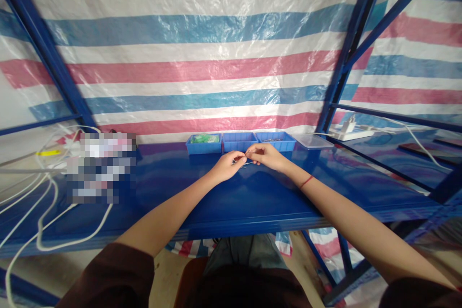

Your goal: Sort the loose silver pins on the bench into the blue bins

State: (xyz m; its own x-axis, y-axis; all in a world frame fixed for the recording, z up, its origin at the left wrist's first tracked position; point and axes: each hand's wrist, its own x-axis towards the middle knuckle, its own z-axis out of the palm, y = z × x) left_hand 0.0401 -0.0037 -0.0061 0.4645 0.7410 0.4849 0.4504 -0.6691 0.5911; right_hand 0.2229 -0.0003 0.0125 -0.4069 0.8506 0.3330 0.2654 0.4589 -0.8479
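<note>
Over the blue tabletop, my left hand and my right hand meet at the fingertips. Both are closed in a pinch, and what sits between the fingers is too small to make out. Beneath them lie a few thin metal pieces, partly covered by the fingers. Just behind the hands stand three small blue bins in a row. The left bin holds something green in clear plastic, the middle bin shows no contents, and the right bin has small metal parts in it.
A clear plastic lid lies right of the bins. Farther right is a white power strip with a plug. White cables trail over the table's left side, beside a blurred-out pile. Blue metal posts frame a striped tarp.
</note>
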